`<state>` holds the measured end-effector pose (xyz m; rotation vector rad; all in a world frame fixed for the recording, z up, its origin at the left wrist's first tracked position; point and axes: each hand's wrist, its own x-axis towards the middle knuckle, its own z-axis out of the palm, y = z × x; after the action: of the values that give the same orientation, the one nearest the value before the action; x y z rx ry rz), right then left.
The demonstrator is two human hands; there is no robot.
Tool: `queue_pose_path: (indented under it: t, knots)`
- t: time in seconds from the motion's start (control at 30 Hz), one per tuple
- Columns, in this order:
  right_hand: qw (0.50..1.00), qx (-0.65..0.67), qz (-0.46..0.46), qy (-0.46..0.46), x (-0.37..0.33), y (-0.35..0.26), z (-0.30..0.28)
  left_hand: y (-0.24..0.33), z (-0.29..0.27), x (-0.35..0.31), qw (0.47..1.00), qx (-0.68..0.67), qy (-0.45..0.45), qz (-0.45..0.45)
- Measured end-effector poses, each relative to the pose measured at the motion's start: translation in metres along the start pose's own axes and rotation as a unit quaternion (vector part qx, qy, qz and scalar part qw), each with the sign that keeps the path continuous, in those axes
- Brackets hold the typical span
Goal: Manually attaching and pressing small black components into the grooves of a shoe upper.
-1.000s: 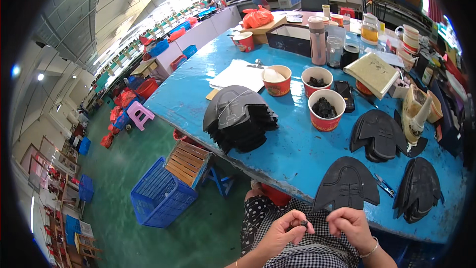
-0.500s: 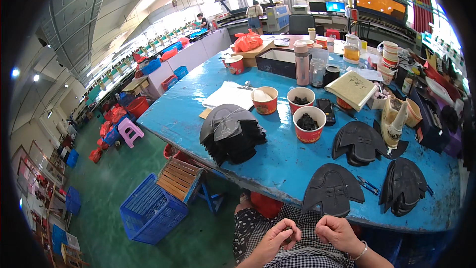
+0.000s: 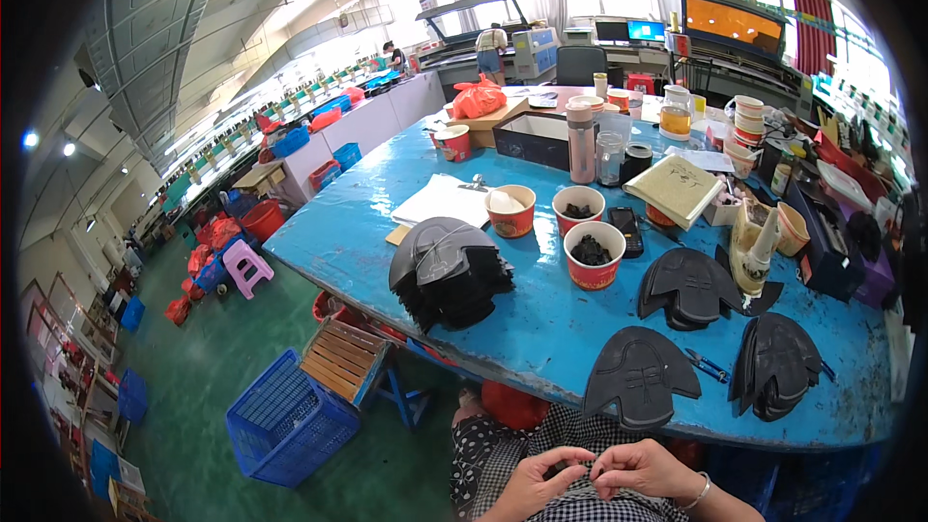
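Above my lap, my left hand (image 3: 539, 485) and my right hand (image 3: 646, 470) meet almost fingertip to fingertip. Both are closed in a pinch; whatever sits between the fingers is too small to make out. Just beyond them, at the table's near edge, lies a flat black curved piece (image 3: 640, 377) with cut-out lower corners and raised lines. To its right rests a stack of similar black pieces (image 3: 776, 367), with small blue-handled snips (image 3: 709, 365) between. Another black stack (image 3: 684, 290) lies farther back, and a tall pile (image 3: 449, 271) stands at left.
Paper cups with small black bits (image 3: 592, 261) stand mid-table, near a black handheld device (image 3: 626, 232). A glue bottle (image 3: 752, 256) stands at right. Left of the blue table (image 3: 541, 353) are a slatted wooden stool (image 3: 343, 358) and a blue crate (image 3: 290, 425). People work far back.
My hands have come together, fingertips meeting where there was a gap. The left fingers have straightened somewhat. The view has shifted slightly; the table items stay in place.
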<state>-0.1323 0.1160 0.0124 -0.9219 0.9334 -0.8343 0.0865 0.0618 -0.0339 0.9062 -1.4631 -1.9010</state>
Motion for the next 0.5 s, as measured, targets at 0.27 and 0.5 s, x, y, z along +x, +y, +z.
queue_pose_path:
  t: [0.27,0.5]
  knots:
    - [0.999,-0.029,0.024,-0.031,0.005,0.003,-0.012,-0.007,0.006,0.008,0.994,0.068,-0.063,0.055]
    - [0.997,0.005,0.073,-0.025,0.013,0.01,-0.017,-0.015,0.012,0.019,0.99,0.058,-0.057,0.118]
